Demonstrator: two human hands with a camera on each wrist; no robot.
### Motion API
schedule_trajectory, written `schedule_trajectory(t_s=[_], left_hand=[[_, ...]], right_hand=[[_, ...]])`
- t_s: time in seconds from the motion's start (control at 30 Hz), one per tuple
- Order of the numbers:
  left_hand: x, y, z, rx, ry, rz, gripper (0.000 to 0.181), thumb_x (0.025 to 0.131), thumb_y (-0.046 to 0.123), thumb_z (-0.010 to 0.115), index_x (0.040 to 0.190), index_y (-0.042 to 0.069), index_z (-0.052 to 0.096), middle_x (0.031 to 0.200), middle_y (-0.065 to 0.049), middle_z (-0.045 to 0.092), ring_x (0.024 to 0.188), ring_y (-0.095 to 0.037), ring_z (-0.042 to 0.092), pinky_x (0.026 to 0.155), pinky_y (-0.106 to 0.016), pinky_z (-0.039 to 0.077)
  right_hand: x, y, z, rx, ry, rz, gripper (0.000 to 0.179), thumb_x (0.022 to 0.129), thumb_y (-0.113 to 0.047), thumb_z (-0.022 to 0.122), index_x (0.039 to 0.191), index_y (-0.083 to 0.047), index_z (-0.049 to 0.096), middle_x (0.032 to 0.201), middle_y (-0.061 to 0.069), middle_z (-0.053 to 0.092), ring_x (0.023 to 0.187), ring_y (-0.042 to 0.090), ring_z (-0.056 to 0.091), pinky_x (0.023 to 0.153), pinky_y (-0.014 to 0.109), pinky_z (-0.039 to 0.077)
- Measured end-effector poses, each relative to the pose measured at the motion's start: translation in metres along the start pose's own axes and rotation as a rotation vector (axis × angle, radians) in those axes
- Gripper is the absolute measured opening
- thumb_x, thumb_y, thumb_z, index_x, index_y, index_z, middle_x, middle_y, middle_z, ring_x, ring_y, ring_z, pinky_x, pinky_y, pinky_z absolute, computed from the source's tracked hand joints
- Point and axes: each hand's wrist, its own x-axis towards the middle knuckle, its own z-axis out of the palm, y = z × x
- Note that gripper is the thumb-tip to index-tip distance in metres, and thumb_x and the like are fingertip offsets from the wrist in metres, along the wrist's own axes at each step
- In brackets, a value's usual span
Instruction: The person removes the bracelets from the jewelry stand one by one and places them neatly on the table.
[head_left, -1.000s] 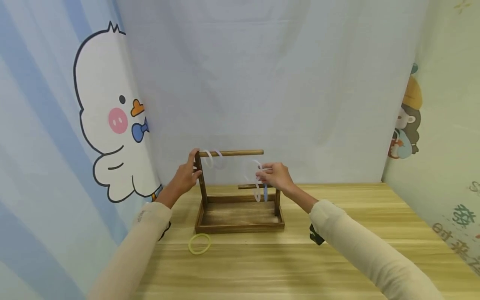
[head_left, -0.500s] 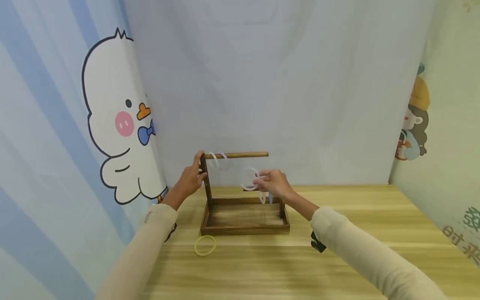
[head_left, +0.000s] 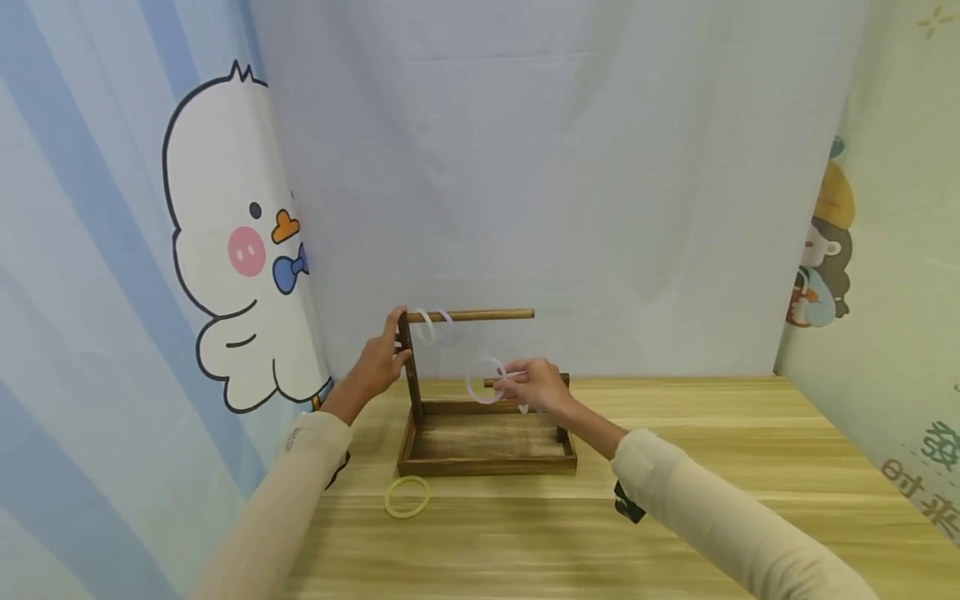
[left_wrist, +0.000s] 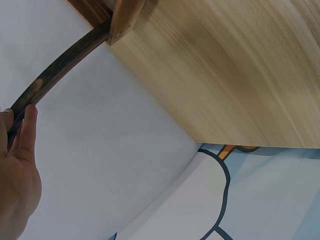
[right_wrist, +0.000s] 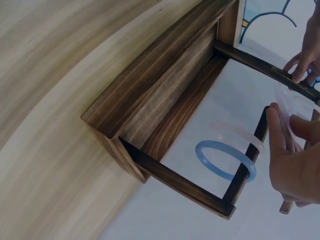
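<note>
My left hand [head_left: 377, 364] grips the tall left post [left_wrist: 47, 77] of a dark wooden two-bar stand near its top. A white ring [head_left: 431, 331] and a lilac ring [head_left: 448, 319] hang from the upper bar [head_left: 495, 315], close to that post. At the free end of the lower bar [right_wrist: 262, 125], my right hand [head_left: 542, 385] pinches a pale translucent ring [head_left: 468, 382]. On the lower bar hang a blue ring [right_wrist: 204, 158] and a pale pinkish ring [right_wrist: 240, 131]; in the head view my right hand mostly covers them.
A yellow ring [head_left: 387, 497] lies on the wood-grain table [head_left: 495, 542], in front of the left corner of the stand's tray base [head_left: 487, 468]. Behind the stand hangs a pale curtain [head_left: 570, 200], with a cartoon-printed curtain [head_left: 217, 192] at the left.
My right hand has lowered the pale ring and turned it, so its round face now shows to the head camera beside the lower bar's end. My left hand stays on the post.
</note>
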Motion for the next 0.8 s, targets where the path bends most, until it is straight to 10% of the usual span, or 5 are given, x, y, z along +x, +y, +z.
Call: schedule_trajectory(t_s=[0.8], left_hand=[[-0.001,-0.001,-0.002,-0.016,-0.010,-0.012,0.077,0.101,-0.004,0.063,0.159,0.009,0.014,0.112,-0.035,0.069,0.103,-0.048,0.071,0.082,-0.054,0.061]], right_hand=[[-0.016,0.016,0.026,0.069,-0.078,0.044,0.035,0.098,0.002,0.068,0.130,0.014,0.063,0.109,0.027,0.074,0.096,0.039,0.076,0.079,0.036,0.064]])
